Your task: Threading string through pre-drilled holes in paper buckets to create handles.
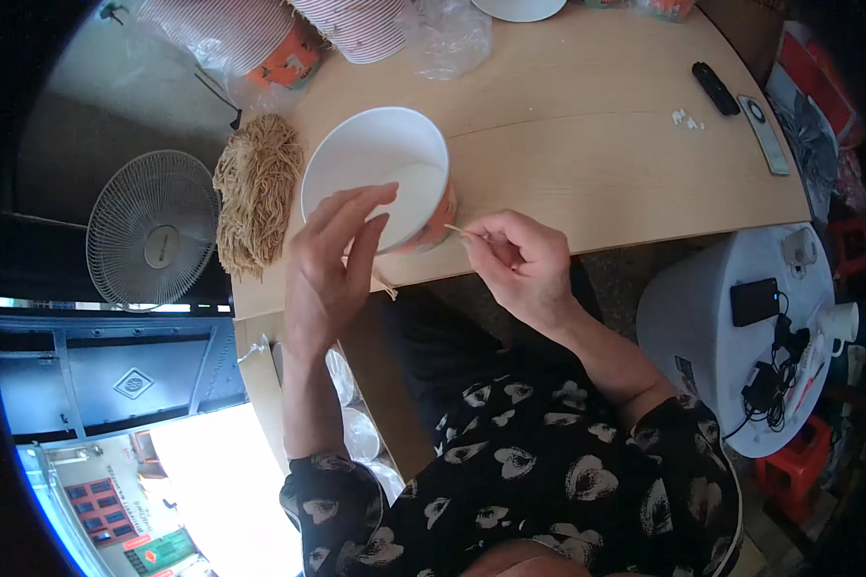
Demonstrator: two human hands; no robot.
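Note:
A large tub (375, 135), white inside with an orange printed outside, stands at the table's near edge, its mouth tilted toward me. My left hand (332, 245) is over its near left rim, fingers stretched and apart. At the tub's right side, my right hand (524, 255) pinches the end of a thin tan cord (457, 229) between thumb and forefinger. Another short bit of tan cord (385, 286) sticks out below the tub, beside my left hand. A thick bundle of similar tan cords (258, 192) lies left of the tub, hanging over the table edge.
Stacked tubs (289, 60) in clear plastic stand at the back left, near a crumpled clear bag (447, 43). A fan (154, 231) is on the left. Small white bits (685, 119), a black object (715, 88) and a remote control (764, 135) lie right. A white stand (688, 308) holds cables.

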